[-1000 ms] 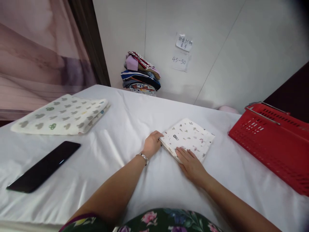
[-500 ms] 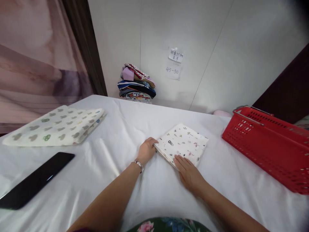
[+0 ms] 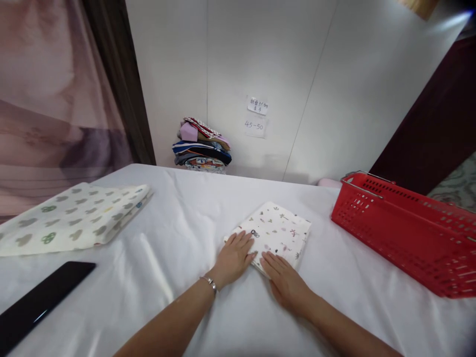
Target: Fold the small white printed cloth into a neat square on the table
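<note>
A small folded white cloth (image 3: 279, 231) with tiny printed figures lies on the white sheet (image 3: 193, 218) in the middle. My left hand (image 3: 234, 257) rests flat on its near left corner, fingers stretched out and open. My right hand (image 3: 284, 279) lies flat on the cloth's near edge beside it, fingers also extended. A silver bracelet (image 3: 209, 282) circles my left wrist. Neither hand holds anything.
A larger folded cloth (image 3: 70, 221) with grey and green shapes lies at the left. A black phone (image 3: 39, 300) sits at the near left. A red plastic basket (image 3: 405, 233) stands at the right. A stack of folded clothes (image 3: 201, 146) leans against the wall under paper notes (image 3: 256, 116).
My left hand has gone from gripping the small cloth's left corner to lying flat on top of it. The camera has tilted upward, so everything sits lower in view.
</note>
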Motion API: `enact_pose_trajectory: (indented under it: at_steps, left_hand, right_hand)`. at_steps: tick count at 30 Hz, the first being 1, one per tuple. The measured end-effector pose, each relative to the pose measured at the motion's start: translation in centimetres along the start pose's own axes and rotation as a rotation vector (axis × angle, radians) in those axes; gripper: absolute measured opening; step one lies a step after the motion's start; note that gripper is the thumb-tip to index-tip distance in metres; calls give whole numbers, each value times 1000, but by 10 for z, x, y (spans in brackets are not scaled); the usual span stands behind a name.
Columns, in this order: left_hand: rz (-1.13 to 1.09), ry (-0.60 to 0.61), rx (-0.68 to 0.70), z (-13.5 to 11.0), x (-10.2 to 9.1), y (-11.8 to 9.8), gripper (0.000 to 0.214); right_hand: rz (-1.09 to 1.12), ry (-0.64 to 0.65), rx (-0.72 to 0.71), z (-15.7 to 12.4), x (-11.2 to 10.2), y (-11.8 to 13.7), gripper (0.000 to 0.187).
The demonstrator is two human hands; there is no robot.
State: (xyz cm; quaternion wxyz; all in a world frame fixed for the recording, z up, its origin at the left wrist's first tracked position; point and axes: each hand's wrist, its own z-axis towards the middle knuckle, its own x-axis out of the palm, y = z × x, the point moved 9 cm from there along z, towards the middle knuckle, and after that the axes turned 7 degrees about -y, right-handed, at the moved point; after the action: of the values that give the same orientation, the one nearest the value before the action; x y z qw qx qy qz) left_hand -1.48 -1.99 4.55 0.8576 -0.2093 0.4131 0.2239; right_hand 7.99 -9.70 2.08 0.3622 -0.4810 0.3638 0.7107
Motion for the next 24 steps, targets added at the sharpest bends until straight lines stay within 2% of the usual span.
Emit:
enact_pose_trajectory:
  at_steps: [2,4,7,9,11,13,16,18,21,24]
  left_hand:
    - [16,13,-4,-3,6,2,40]
    - [20,15,-14,-4,7,5,40]
    - [11,37,-37,-3,6,6,41]
    - [1,56,-53,-3,5,5,41]
    - [-16,68,-68,-2,4,5,41]
    - [-36,66,-87,-2,2,6,40]
    - [-63,58,-109,-1,2,7,38]
    - [-71,62,-115,-2,2,7,38]
    - [-82,73,-133,-2,0,7,38]
    - [-142,82,-140,3,-6,7,33]
  right_hand:
    - [150,85,43,4,-8,-3,58]
    - [273,116,95,16,-21,-11,52]
    - [265,10,164,51,-42,-32,50]
    - [178,-57,183,76,-47,-47,52]
    - [71,-62,211,95,-39,-63,54]
    - [-13,14,261,104,-19,-79,56]
    - [-54,131,309,101,10,-97,60]
    - [-39,153,308,99,18,-102,61]
    - [-15,132,339,100,11,-116,56]
    - [-70,47,420,103,-13,-146,52]
